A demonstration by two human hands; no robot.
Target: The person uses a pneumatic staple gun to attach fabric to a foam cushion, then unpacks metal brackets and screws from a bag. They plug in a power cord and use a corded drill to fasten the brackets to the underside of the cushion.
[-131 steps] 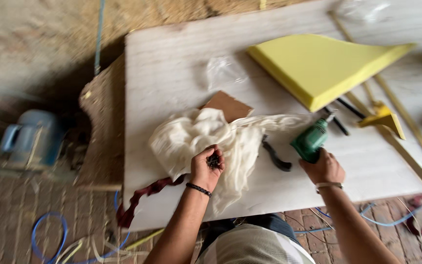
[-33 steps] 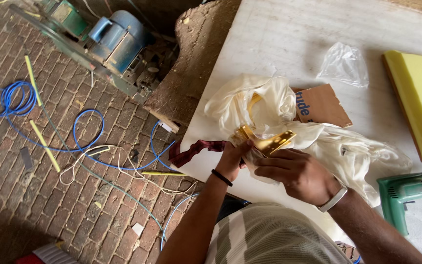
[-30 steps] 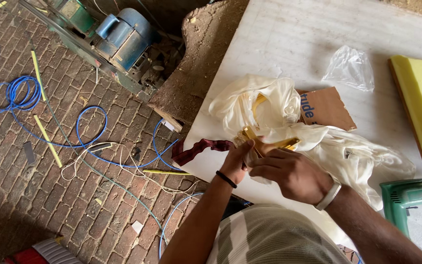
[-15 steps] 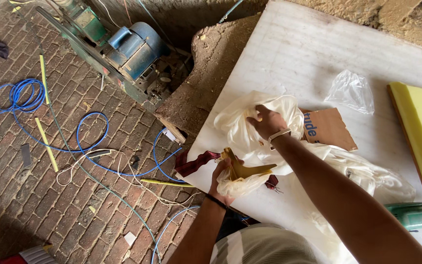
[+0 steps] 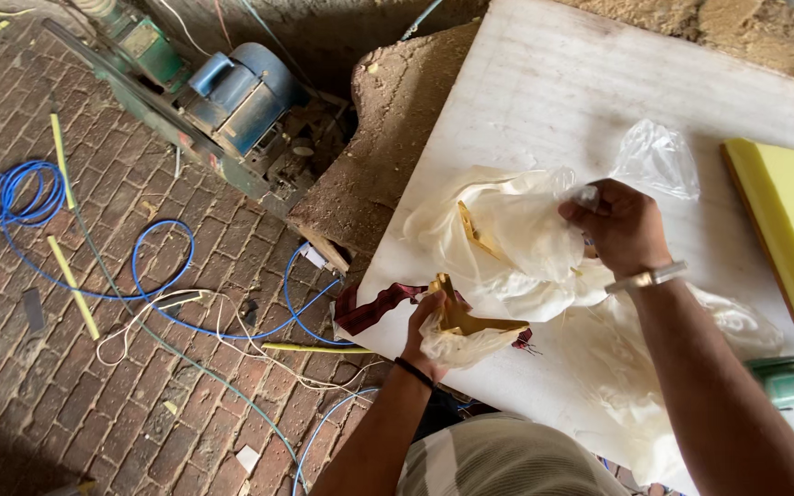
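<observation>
Head view: half a second ago the right hand (image 5: 619, 225) lay on the near fold of the crumpled translucent whitish plastic sheet (image 5: 526, 243); it has since moved farther along the white board surface (image 5: 544, 83) and now pinches a raised edge of that sheet between thumb and fingers, lifting it. A second ago both hands were close together over the bundle; they are now well apart, so the sheet is being drawn open and away from what it wraps. The left hand (image 5: 426, 323) has stayed near the front edge of the surface, fingers curled shut around a small gold-coloured angular metal piece (image 5: 459, 310) that sits half inside a bunched corner of the plastic. A second gold-coloured strip (image 5: 473, 231) shows through the sheet higher up, still within its folds. The sheet works as a loose wrapper: one gold piece in the near corner, another in the middle; what else it holds cannot be told. A dark red strip of cloth (image 5: 374, 306) hangs over the surface edge just beside the left hand. Beyond the right hand lies a small clear plastic bag (image 5: 659, 161), seemingly empty, and to the right a yellow foam slab (image 5: 788, 230) and a green power drill (image 5: 790, 378) at the frame edge.
</observation>
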